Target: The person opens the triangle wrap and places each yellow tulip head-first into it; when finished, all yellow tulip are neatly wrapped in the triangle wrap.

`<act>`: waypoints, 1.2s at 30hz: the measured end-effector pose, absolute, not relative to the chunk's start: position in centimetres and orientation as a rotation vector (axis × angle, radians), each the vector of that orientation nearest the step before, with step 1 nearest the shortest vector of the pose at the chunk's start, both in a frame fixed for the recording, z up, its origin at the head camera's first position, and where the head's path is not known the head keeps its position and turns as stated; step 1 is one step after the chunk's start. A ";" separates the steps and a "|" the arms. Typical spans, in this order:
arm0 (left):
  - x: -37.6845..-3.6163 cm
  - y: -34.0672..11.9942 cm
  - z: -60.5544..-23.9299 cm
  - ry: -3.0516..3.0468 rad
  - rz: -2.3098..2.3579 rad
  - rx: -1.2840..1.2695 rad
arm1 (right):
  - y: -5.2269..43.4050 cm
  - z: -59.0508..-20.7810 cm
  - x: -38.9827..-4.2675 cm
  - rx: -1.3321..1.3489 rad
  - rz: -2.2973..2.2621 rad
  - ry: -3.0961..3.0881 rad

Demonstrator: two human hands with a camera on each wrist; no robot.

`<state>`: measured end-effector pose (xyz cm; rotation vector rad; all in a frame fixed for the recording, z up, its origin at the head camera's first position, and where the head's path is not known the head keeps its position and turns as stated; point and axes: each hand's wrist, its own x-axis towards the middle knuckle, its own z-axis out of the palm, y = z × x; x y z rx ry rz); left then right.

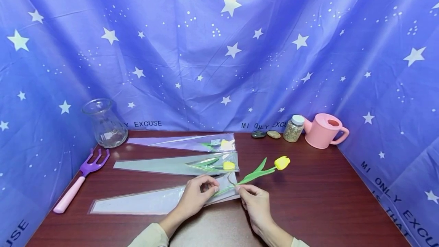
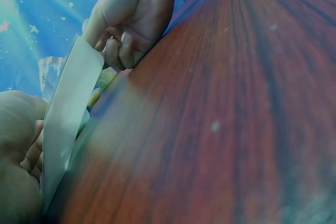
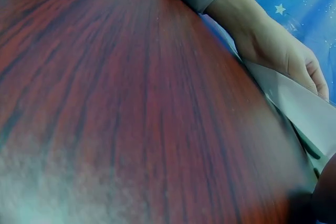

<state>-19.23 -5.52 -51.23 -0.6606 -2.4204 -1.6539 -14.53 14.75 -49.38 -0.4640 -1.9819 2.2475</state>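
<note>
A yellow artificial tulip (image 1: pixel 282 162) with green leaves lies slanted, its bloom to the right and its stem over the white flower sleeve (image 1: pixel 137 203). My left hand (image 1: pixel 198 193) pinches the stem between thumb and fingers above the sleeve. At the sleeve's wide mouth, my right hand (image 1: pixel 255 203) grips the edge with thumb and fingers, close under the leaves. The left wrist view shows the right hand (image 2: pixel 136 19) at the raised end of the sleeve (image 2: pixel 68 114). In the right wrist view the left hand (image 3: pixel 273 45) is behind the sleeve, fingertips partly hidden.
Two sleeves, one pale green (image 1: pixel 147 164) and one purple (image 1: pixel 164 142), each hold a yellow tulip. A glass vase (image 1: pixel 109 129) and purple hand fork (image 1: pixel 90 167) stand and lie left. Back right are stones (image 1: pixel 273 134), a jar (image 1: pixel 293 129) and a pink watering can (image 1: pixel 320 134).
</note>
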 end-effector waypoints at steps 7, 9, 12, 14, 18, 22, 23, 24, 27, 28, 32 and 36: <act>-19.2 -5.5 -51.4 -2.435 -1.642 -0.650 | 15.1 -49.4 -14.3 -0.436 2.169 -2.049; -19.2 -5.5 -51.4 -2.441 -1.639 -0.646 | 15.2 -49.5 -14.2 -0.423 2.154 -2.066; -19.2 -5.5 -51.5 -2.451 -1.628 -0.645 | 15.5 -49.6 -14.0 -0.405 2.118 -2.106; -19.3 -5.5 -51.5 -2.458 -1.615 -0.649 | 15.9 -49.6 -13.8 -0.388 2.087 -2.130; -19.3 -5.5 -51.5 -2.469 -1.600 -0.661 | 17.7 -49.1 -13.6 -0.314 1.978 -2.171; -19.3 -5.5 -51.4 -2.483 -1.599 -0.667 | 21.1 -47.6 -14.7 -0.147 1.807 -2.185; -19.3 -5.5 -51.4 -2.483 -1.602 -0.666 | 22.1 -47.1 -15.2 -0.098 1.756 -2.193; -19.3 -5.5 -51.4 -2.482 -1.607 -0.665 | 23.1 -46.6 -15.7 -0.048 1.702 -2.203; -19.3 -5.5 -51.4 -2.476 -1.615 -0.666 | 26.1 -45.4 -17.4 0.093 1.614 -2.228; -19.3 -5.5 -51.4 -2.475 -1.613 -0.666 | 27.1 -45.1 -17.9 0.135 1.588 -2.249; -19.3 -5.5 -51.4 -2.479 -1.604 -0.673 | 30.3 -45.0 -19.8 0.316 1.548 -2.323; -19.4 -5.5 -51.5 -2.477 -1.598 -0.677 | 32.1 -45.6 -21.3 0.455 1.528 -2.390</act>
